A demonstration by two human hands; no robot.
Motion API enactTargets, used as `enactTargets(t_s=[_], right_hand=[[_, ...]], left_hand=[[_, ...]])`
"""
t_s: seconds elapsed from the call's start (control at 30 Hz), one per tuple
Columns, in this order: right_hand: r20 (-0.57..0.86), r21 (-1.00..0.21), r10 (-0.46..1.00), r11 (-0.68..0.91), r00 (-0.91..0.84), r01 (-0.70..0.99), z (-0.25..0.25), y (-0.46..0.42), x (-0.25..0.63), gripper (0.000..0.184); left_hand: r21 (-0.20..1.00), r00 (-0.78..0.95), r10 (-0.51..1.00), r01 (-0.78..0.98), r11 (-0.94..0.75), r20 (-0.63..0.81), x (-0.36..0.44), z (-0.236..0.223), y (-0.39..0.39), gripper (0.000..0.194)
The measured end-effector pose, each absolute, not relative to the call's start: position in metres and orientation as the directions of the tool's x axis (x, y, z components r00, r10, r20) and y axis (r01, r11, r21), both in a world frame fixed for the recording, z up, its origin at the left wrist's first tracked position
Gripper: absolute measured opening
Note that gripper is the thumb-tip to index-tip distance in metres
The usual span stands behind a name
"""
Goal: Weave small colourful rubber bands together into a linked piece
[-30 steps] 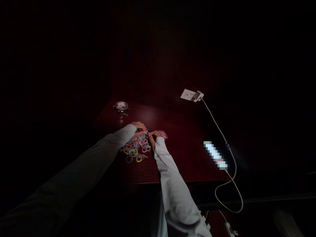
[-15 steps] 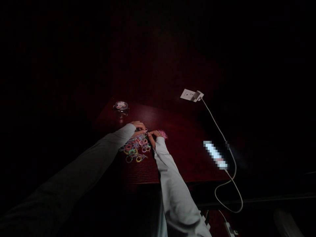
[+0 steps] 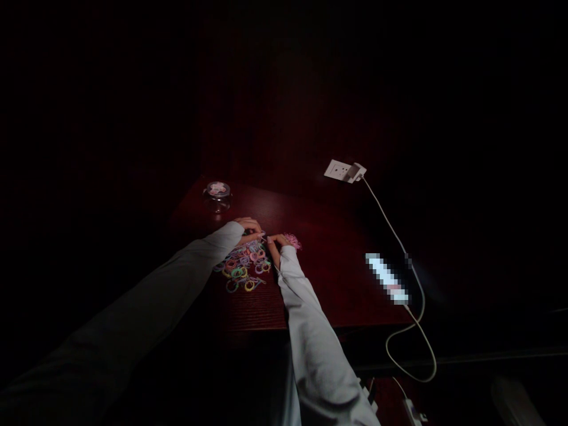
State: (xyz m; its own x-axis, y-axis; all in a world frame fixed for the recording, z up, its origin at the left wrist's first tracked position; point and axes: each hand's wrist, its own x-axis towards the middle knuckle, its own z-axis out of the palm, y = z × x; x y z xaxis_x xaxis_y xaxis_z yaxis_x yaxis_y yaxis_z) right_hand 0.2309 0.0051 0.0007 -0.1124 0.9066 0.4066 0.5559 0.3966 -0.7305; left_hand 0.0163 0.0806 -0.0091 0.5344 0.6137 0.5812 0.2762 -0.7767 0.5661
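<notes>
A pile of colourful hair ties [image 3: 242, 269] lies loose on the dark red wooden table [image 3: 261, 316]. Over its far edge, my left hand [image 3: 249, 229] is closed, thumb and fingers pinching a small pale hair tie. Close on the right, my right hand [image 3: 276, 241] pinches at the same small band, its fingertips almost meeting the left ones. The band's exact shape is too small to make out. Just beyond my right hand sits a bunch of pink hair ties [image 3: 293, 241], partly hidden by the hand.
A clear lidded jar [image 3: 217, 198] stands at the table's far left. To the right lies a blurred, lit phone [image 3: 387, 278], its white cable [image 3: 385, 216] running up to a charger in the wall socket [image 3: 338, 170]. A power strip [image 3: 413, 412] is low at the right.
My right fingertips have shifted slightly right, away from the left ones. The left hand, the pile and the jar look almost unchanged.
</notes>
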Motion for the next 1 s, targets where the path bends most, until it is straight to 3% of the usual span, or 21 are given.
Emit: enactTargets(t_s=[0.67,1.0], right_hand=[[0.373,-0.739,0.921,0.368,-0.112,0.564,0.0010,0.0080,0.2313,0.016],[0.374,-0.750,0.923,0.356,-0.086,0.557,0.0013,0.0070,0.2304,0.019]], left_hand=[[0.566,0.505,0.667,0.363,-0.740,0.547,0.0169,-0.0141,0.0840,0.031],[0.556,0.479,0.688,0.408,-0.724,0.545,0.0131,-0.0119,0.0828,0.022]])
